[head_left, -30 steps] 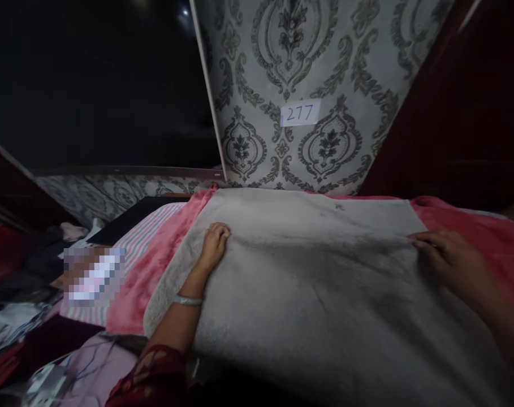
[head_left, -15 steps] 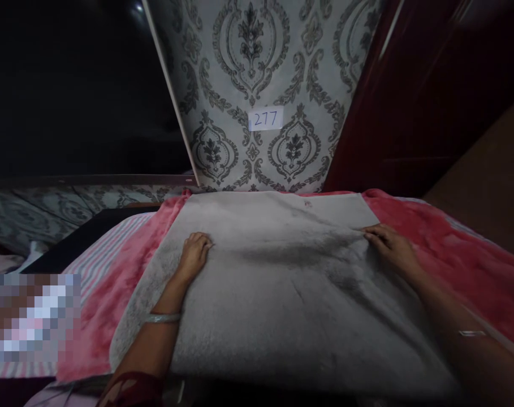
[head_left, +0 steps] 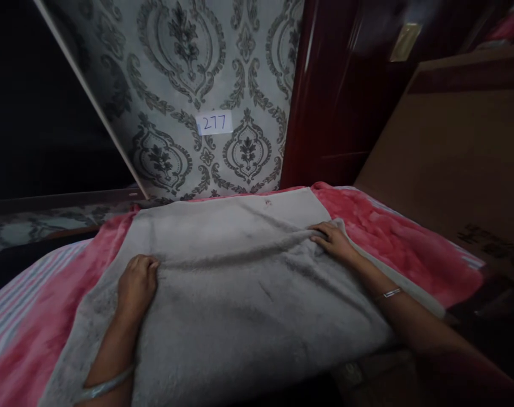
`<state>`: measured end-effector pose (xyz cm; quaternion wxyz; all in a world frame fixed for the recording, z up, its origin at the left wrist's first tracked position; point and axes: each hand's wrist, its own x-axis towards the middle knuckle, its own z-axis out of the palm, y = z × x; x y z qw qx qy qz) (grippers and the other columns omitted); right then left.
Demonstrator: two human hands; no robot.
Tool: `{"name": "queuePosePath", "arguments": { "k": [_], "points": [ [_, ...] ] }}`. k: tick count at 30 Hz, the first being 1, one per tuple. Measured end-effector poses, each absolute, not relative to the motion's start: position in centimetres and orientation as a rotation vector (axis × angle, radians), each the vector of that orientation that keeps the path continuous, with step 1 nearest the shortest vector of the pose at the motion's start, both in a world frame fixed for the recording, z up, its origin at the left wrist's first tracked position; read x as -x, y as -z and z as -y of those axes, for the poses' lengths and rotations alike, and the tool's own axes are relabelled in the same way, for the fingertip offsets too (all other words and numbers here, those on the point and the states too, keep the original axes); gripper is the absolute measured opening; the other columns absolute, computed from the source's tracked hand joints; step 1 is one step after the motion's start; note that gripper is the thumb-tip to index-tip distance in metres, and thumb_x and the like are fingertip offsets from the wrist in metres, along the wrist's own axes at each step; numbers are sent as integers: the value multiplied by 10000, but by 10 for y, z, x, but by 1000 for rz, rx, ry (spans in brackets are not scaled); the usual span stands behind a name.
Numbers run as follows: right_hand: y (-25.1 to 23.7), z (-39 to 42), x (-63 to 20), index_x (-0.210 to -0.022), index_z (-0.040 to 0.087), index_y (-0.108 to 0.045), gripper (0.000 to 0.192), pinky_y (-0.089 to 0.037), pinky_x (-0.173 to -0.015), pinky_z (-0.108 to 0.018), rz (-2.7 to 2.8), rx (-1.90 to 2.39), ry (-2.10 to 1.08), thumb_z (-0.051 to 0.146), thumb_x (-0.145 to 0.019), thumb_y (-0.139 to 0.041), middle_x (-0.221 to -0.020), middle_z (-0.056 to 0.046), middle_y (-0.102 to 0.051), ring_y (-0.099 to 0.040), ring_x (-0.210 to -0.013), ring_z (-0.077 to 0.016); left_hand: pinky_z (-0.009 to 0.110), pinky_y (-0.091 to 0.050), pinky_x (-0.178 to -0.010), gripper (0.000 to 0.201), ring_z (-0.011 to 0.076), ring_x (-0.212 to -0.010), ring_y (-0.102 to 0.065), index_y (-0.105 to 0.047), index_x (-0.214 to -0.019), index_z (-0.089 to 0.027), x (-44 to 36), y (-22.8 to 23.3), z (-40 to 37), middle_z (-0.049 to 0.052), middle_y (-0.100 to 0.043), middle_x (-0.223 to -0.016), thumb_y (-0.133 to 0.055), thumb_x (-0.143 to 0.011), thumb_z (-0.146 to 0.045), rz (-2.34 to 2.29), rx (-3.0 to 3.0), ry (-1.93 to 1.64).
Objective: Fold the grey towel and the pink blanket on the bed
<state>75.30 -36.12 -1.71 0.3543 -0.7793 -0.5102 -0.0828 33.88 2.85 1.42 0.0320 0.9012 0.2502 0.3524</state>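
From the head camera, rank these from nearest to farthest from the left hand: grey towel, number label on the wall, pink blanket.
1. grey towel, gripped by the left hand.
2. pink blanket, just left, under the towel.
3. number label, up on the patterned wall.

Open fabric ahead, walls close behind

Beyond the grey towel (head_left: pixel 240 294) lies a bare strip of pink blanket (head_left: pixel 392 237); the patterned wall (head_left: pixel 189 85) blocks behind it, the dark wardrobe (head_left: pixel 337 113) and brown panel (head_left: pixel 452 164) to its right.
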Motion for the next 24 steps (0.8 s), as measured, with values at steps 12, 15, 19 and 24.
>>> {"name": "queuePosePath", "arguments": {
  "k": [12, 15, 19, 24],
  "points": [
    [-14, 366, -736, -921, 233, -660, 241, -516, -815, -386, 1245, 2066, 374, 400, -945, -488, -928, -103, -707, -659, -884, -269, 332, -393, -574, 301, 242, -625, -575, -456, -658, -261, -344, -28, -9, 47, -575, -618, -359, -902, -410, -998, -2880, -874],
    [-28, 380, -723, -968, 251, -675, 252, -520, -807, -377, 1266, 2068, 458, 421, -960, -490, -953, -97, -710, -663, -895, -266, 306, -348, -548, 360, 213, -569, -534, -438, -637, -259, -336, -48, 4, 8, -529, -559, -343, -933, -440, -1018, -2884, -989],
    [-28, 408, -705, -972, 248, -673, 296, -528, -798, -373, 1316, 2048, 498, 468, -981, -476, -945, -95, -703, -666, -880, -256, 321, -363, -551, 392, 220, -590, -576, -454, -633, -259, -308, -76, 15, 24, -565, -575, -344, -949, -464, -902, -2946, -1202],
    [-11, 446, -689, -916, 237, -664, 309, -526, -763, -366, 1396, 2097, 429, 472, -991, -477, -886, -86, -683, -655, -814, -239, 329, -441, -613, 420, 223, -675, -644, -571, -693, -267, -255, -88, 29, 35, -662, -691, -391, -945, -550, -514, -3096, -1256]
  ]
}}
